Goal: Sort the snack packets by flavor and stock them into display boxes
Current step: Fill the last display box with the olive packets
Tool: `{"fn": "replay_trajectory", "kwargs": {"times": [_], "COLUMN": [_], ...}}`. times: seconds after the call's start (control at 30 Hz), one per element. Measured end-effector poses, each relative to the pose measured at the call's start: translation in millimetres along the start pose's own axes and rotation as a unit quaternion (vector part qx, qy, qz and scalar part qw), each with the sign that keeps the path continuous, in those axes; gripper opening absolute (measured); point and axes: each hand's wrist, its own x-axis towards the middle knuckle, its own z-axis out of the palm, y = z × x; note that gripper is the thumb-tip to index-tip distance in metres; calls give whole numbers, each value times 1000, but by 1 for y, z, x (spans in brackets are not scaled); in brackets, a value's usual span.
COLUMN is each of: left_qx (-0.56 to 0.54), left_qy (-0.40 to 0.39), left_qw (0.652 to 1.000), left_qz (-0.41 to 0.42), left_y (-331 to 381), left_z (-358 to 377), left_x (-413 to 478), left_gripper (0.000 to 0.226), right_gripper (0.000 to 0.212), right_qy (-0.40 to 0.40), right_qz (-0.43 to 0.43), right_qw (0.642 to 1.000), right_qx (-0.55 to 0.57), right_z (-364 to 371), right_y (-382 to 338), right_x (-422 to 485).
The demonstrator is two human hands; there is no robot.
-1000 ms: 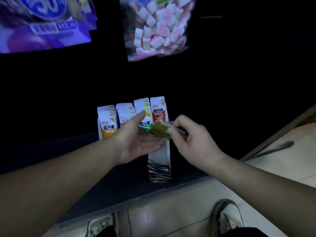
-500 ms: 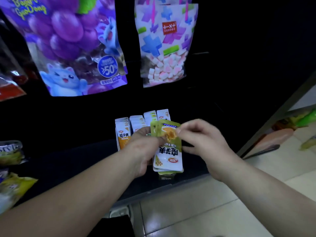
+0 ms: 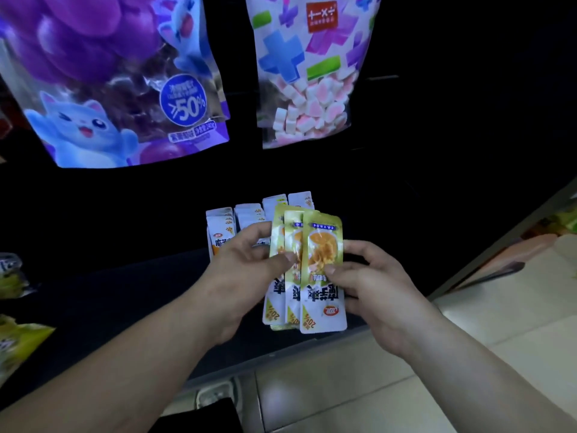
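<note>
A dark shelf (image 3: 125, 292) is spanning the middle of the view, with pale floor tiles (image 3: 468, 354) showing at 5 o'clock. At 10 o'clock a large purple bag (image 3: 118, 89) printed with grapes and a blue cat is hanging above the shelf; at 12 o'clock a bag of pink-and-white sweets (image 3: 309, 73) is hanging beside it, apart from it.

Both forearms are reaching in from 7 and 5 o'clock and meeting just below centre. The left hand (image 3: 243, 273) is pinching the fan of yellow packets (image 3: 312, 267) from its 9 o'clock side, thumb lying across the fronts and fingers curling behind. The right hand (image 3: 374, 282) is gripping the same fan from its 3 o'clock side, thumb pressing on the front packet and fingers wrapping behind.

The fan is showing three overlapping packet fronts, printed upside down, and is being held above the shelf's front edge.

At 12 o'clock of the fan, partly hidden by it, rows of upright white packets (image 3: 249, 214) are standing on the shelf. At 8 o'clock, loose yellow-green packets (image 3: 18, 339) are lying at the frame edge.
</note>
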Motion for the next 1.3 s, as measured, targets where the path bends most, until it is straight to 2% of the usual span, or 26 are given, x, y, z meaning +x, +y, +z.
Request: {"fn": "replay_trajectory", "kwargs": {"times": [0.13, 0.33, 0.47, 0.93, 1.03, 1.17, 1.23, 1.3], "left_qx": [10, 2, 14, 38, 26, 96, 121, 159], "left_qy": [24, 19, 27, 19, -18, -82, -67, -27], "left_qw": [1000, 1000, 1000, 999, 999, 992, 990, 987], "left_qz": [10, -5, 2, 9, 6, 1, 5, 25], "left_y": [-2, -3, -3, 0, 0, -6, -6, -3], "left_z": [0, 11, 17, 43, 44, 42, 43, 39], "left_x": [9, 13, 14, 19, 20, 18, 14, 15], "left_gripper": [35, 16, 15, 25, 37, 62, 64, 54], "right_gripper": [31, 29, 25, 22, 22, 21, 19, 18], "right_qy": [-2, 60, 85, 39, 65, 112, 114, 128], "right_qz": [11, -5, -5, -6, -4, -11, -19, -49], "right_qw": [999, 997, 996, 997, 993, 987, 989, 990], "right_qx": [31, 42, 37, 61, 96, 115, 96, 41], "right_z": [-3, -17, -31, -36, -39, -45, -46, -48], "right_y": [2, 4, 7, 6, 6, 5, 6, 7], "right_x": [6, 12, 15, 13, 15, 17, 17, 17]}}
